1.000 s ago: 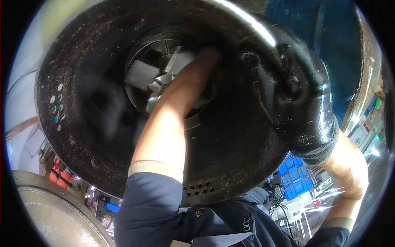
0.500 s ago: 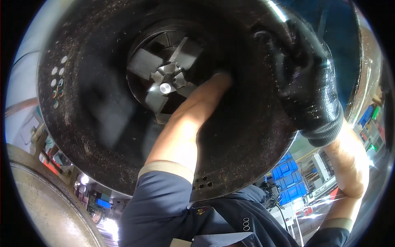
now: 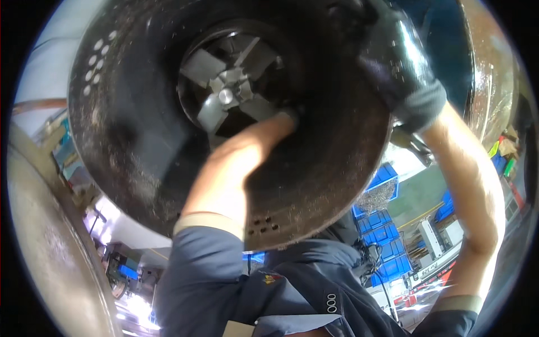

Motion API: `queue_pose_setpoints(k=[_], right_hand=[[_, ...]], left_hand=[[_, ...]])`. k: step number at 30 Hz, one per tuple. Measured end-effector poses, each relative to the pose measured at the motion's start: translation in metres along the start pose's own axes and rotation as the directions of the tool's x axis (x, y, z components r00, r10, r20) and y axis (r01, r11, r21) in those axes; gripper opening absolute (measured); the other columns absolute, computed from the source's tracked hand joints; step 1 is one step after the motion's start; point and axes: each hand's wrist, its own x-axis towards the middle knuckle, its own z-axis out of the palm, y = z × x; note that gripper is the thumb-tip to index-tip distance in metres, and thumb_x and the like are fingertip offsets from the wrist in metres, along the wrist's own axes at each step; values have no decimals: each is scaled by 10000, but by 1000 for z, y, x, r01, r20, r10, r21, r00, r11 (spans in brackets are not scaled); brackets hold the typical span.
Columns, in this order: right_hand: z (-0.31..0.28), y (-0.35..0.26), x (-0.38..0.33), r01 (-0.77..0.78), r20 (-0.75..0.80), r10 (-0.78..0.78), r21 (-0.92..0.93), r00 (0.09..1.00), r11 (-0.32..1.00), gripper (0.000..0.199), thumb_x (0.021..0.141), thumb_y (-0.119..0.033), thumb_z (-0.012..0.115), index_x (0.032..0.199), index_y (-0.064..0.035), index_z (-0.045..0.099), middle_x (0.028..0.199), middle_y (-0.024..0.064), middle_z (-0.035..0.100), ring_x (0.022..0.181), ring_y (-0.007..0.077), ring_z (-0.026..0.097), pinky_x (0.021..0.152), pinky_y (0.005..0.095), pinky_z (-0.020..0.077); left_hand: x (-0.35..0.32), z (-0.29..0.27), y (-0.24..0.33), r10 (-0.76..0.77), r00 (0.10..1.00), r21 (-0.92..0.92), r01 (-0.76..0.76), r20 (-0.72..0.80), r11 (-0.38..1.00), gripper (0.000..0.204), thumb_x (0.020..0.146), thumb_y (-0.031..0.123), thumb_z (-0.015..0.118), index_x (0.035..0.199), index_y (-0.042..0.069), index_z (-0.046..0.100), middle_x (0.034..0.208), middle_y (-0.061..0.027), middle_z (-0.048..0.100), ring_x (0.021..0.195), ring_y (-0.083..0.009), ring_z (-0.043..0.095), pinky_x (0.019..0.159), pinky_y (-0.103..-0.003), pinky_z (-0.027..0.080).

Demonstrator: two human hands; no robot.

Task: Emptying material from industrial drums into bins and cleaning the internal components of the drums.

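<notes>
A large dark metal drum (image 3: 140,205) faces me, its inner wall scuffed and stained. Set in its bottom is a fan-like wheel with flat grey blades (image 3: 205,67) around a bright hub (image 3: 225,96). My left arm reaches into the drum, and my left hand (image 3: 291,114), seemingly in a dark glove, is beside the lower right blades; shadow hides its fingers. At the drum's upper right side is my right hand (image 3: 396,59), in a shiny black glove with a grey knit cuff. Its fingers blur into the dark wall, so their grip does not show.
Clusters of small holes pierce the drum wall at left (image 3: 96,64) and bottom (image 3: 264,226). A large rounded metal surface (image 3: 50,253) stands at left. Another curved, worn metal wall (image 3: 491,73) rises at right. Blue bins (image 3: 384,238) stand below, beyond the drum.
The drum appears higher in view, its hole clusters shifted slightly clockwise about the hub. My left hand has come nearer the blades. My right hand has moved up and left.
</notes>
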Motion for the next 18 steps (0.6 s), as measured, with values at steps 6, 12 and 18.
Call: queue_pose_setpoints(k=[6,12,18], right_hand=[[0,-15,-12,325,-559,-595,-510,578,796,210,775,-60,528,968,-8,592,851,248,614,836,419,581,682,435,458],[13,-35,-12,297,-531,-498,-421,685,857,201,782,-72,520,961,-17,594,855,235,626,849,405,593,699,445,460],[24,-49,-5,258,-537,-557,-531,634,807,203,791,-105,525,966,-34,600,878,228,632,880,397,597,740,457,472]], left_hand=[[-166,4,23,-73,759,-40,62,-647,997,364,902,254,462,1208,70,533,1136,-144,577,1013,-280,551,888,-342,439],[-180,99,-8,-451,625,-594,-25,-637,804,312,877,320,522,1067,101,637,990,-135,649,931,-315,599,844,-360,453],[-167,191,-5,-301,831,94,385,-467,918,269,871,285,492,1024,153,669,1125,-111,622,1045,-284,574,903,-380,436]])
